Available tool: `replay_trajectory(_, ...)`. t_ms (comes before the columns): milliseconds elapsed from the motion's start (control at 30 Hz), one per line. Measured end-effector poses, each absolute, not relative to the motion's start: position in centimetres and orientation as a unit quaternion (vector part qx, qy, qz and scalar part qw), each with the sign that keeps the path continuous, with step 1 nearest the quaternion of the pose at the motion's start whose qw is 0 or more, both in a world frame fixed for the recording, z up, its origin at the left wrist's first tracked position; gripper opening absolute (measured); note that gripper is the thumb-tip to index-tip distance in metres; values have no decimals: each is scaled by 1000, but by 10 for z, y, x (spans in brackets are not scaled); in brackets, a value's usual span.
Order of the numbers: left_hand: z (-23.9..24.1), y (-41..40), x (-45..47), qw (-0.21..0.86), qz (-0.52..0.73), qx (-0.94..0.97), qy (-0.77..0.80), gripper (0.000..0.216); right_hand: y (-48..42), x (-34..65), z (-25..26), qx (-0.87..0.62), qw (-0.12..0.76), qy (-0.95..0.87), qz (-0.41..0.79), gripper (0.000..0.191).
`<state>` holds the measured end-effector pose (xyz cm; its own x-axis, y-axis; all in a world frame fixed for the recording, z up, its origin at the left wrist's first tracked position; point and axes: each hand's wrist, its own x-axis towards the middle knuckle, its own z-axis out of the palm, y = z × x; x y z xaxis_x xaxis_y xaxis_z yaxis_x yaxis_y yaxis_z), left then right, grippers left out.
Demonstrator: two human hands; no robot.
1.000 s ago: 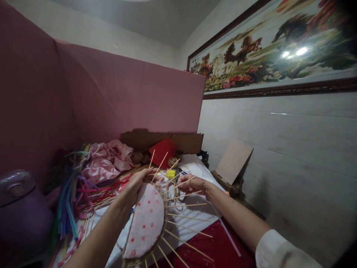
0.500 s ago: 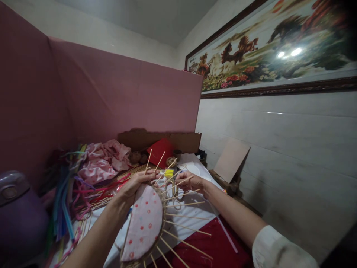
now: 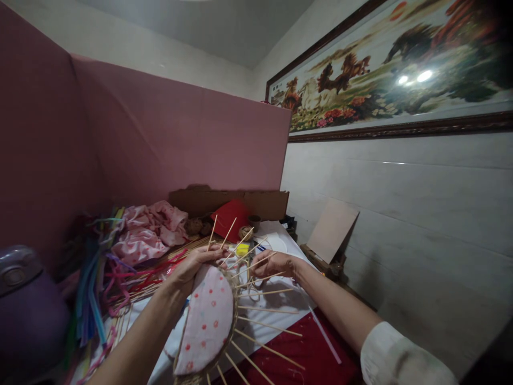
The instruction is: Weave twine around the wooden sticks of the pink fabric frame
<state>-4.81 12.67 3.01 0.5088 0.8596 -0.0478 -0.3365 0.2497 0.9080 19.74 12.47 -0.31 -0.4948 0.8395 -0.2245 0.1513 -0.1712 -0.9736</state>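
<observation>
Pink partition (image 3: 180,139) across the back of a seriously cluttered white tabletop (image 3: 276,300), with a pale wall (image 3: 401,214) over on the right. Far left, purple container (image 3: 32,310) with a greyish lid, pretty dark down in that corner. Next over, a tangle of blue, green and purple strips (image 3: 86,310), then a rumpled heap of pink dotted fabric (image 3: 144,235). Past that, left hand (image 3: 198,262) clamped on the top end of a half-round piece (image 3: 208,321), held tilted above the tabletop at bottom centre, pale cloth face with reddish dots. Thin wooden sticks (image 3: 270,326) fanning out from its curved edge like sun rays, a couple poking up by the left fingertips. Behind those, something red (image 3: 230,214) and something yellow (image 3: 242,249). Right hand (image 3: 274,264) among the upper sticks, fingers curled in, but honestly can't tell whether clamped on anything. Further right, dark red sheet (image 3: 316,350) beneath the lower sticks, plus a thin pale tube (image 3: 324,334) at a slant. Lastly, beige board (image 3: 332,230) leaning by the wall, big framed horse picture (image 3: 340,75) above.
</observation>
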Motion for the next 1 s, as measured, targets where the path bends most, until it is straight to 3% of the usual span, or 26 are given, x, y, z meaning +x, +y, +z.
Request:
replay_trajectory(233, 35, 118, -43, 744, 394, 459, 286, 16, 128, 183, -2, -418, 179, -655, 604, 25)
replay_trajectory(500, 33, 122, -44, 737, 391, 468, 291, 20, 142, 258, 13, -567, 360, -660, 337, 40)
replay_trajectory(733, 35, 121, -44, 741, 388, 455, 306, 17, 103, 319, -16, -691, 193, -664, 209, 24)
replay_trajectory(867, 31, 123, -45, 735, 386, 466, 305, 17, 87, 322, -28, -685, 131, -695, 177, 49)
replay_trajectory(1000, 30, 126, -47, 740, 390, 459, 299, 17, 90, 323, -32, -668, 116, -718, 158, 42)
